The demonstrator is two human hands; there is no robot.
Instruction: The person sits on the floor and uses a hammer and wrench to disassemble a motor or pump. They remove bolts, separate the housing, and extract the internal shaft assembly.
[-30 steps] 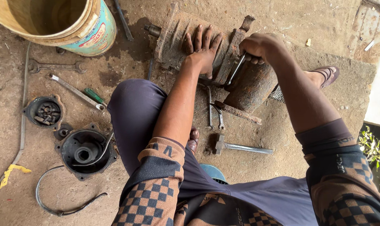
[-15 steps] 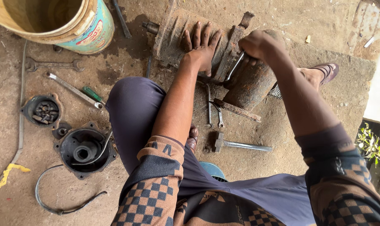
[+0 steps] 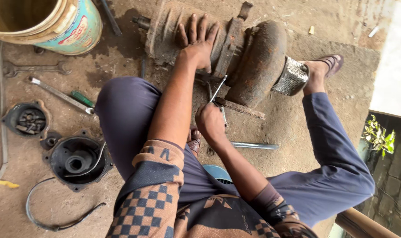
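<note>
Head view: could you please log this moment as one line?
left hand: flat on rusty pump | right hand: grips thin tool | hammer: on ground

The left hand (image 3: 199, 42) lies on the pump body (image 3: 218, 48). The right hand (image 3: 210, 123) sits just before it. Left of it lie a bucket (image 3: 55, 22), wrenches (image 3: 59, 94) and a round housing (image 3: 77, 161).

One labelled container: round bucket (image 3: 55, 24), teal label with red-and-cream patch, well left of the left hand (image 3: 198, 42).
</note>
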